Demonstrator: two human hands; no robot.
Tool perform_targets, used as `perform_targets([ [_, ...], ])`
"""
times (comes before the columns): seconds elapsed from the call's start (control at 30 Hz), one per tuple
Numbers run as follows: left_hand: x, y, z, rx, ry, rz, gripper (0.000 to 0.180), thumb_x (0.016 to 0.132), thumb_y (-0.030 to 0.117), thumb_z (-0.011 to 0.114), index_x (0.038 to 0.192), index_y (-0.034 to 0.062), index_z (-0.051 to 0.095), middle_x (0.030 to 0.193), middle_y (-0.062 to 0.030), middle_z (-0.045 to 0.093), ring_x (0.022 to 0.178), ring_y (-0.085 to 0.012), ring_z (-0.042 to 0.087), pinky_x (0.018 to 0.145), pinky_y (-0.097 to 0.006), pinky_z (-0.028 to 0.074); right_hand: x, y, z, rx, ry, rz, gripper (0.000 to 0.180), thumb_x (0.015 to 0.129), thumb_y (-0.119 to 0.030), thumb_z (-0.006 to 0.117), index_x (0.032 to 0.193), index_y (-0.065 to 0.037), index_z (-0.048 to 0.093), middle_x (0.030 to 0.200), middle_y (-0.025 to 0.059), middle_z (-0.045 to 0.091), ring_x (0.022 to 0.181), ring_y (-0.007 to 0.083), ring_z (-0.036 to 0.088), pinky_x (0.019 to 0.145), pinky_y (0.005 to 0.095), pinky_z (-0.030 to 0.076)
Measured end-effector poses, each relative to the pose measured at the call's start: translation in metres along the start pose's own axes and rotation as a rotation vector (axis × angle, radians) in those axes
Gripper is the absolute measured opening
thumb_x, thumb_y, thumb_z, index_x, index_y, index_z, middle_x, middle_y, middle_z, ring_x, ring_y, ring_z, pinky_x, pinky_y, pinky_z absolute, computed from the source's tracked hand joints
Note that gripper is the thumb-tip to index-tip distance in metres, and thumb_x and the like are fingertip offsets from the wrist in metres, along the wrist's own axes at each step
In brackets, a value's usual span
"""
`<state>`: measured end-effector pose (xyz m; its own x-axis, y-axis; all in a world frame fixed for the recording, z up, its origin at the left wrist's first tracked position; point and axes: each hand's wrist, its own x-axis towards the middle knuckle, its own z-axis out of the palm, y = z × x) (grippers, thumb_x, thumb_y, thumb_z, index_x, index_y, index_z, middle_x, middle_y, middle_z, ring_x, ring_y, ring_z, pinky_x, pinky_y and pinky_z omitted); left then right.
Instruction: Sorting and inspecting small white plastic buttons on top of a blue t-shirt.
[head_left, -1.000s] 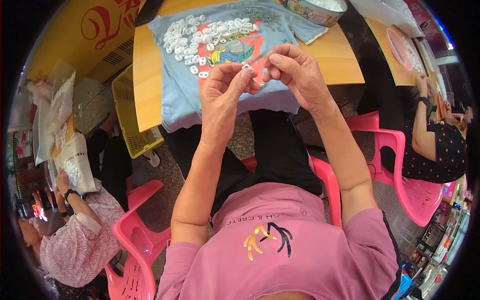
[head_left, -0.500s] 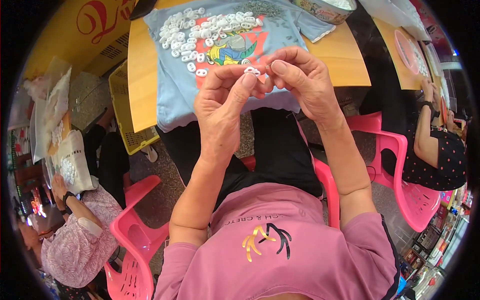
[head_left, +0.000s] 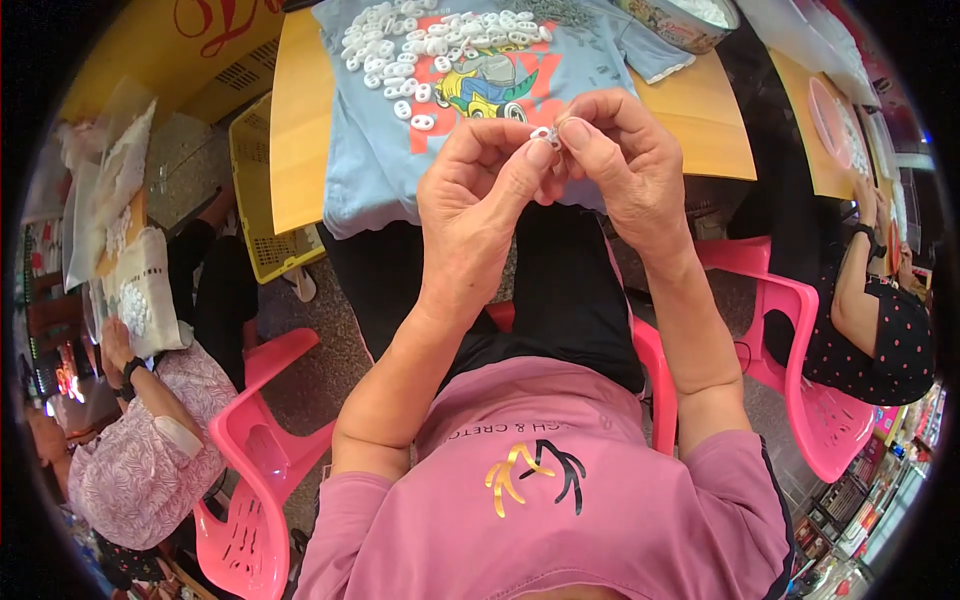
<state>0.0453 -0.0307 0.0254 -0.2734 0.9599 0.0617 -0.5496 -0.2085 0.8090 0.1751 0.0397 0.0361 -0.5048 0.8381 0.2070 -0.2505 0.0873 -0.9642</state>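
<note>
Pinching white piece point(head_left: 545, 135) above table edge point(head_left: 300, 215)

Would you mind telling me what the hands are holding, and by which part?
A small white piece, pinched at its edges between the fingertips of the left hand and right hand.

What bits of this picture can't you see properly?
- Small white piece: head view, mostly covered by the fingertips of the left hand and right hand; shape unclear.
- Bowl: cut off by the top edge.
- White pieces on the shirt: too small to tell details.
</note>
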Motion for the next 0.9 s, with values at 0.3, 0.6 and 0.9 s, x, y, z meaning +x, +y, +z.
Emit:
perform_targets([
  [0.3, -0.005, 0.003, -0.002, 0.023, -0.008, 0.036, 0.012, 0.093, 0.005, 0.062, 0.101, -0.0024, 0.057, 0.087, -0.0075, 0.065, 0.074, -0.0117, 0.061, 0.066, -0.023, 0.050, -0.002, -0.006, 0.006, 0.010, -0.017, 0.056, 0.012, 0.093, -0.010, 0.060, 0.100, 0.000, 0.059, 0.086, 0.0028, 0.062, 0.070, 0.0064, 0.054, 0.064, 0.0217, 0.048],
  [0.6, -0.005, 0.004, -0.008, 0.008, -0.019, 0.029, 0.013, 0.092, 0.005, 0.063, 0.101, -0.0025, 0.058, 0.087, -0.0074, 0.065, 0.074, -0.0114, 0.062, 0.066, -0.023, 0.050, -0.002, -0.004, 0.010, 0.041, -0.014, 0.091, 0.013, 0.093, -0.012, 0.059, 0.098, 0.000, 0.059, 0.082, 0.0022, 0.060, 0.067, 0.0070, 0.053, 0.064, 0.0234, 0.049],
  [0.9, -0.008, 0.004, -0.004, 0.133, 0.036, 0.065, 0.012, 0.092, 0.005, 0.063, 0.100, -0.0027, 0.059, 0.086, -0.0065, 0.066, 0.074, -0.0103, 0.062, 0.067, -0.022, 0.051, -0.005, -0.002, 0.011, 0.019, -0.015, 0.082, 0.011, 0.093, -0.009, 0.061, 0.100, -0.001, 0.059, 0.090, 0.0028, 0.061, 0.076, 0.0079, 0.056, 0.070, 0.0230, 0.050],
])
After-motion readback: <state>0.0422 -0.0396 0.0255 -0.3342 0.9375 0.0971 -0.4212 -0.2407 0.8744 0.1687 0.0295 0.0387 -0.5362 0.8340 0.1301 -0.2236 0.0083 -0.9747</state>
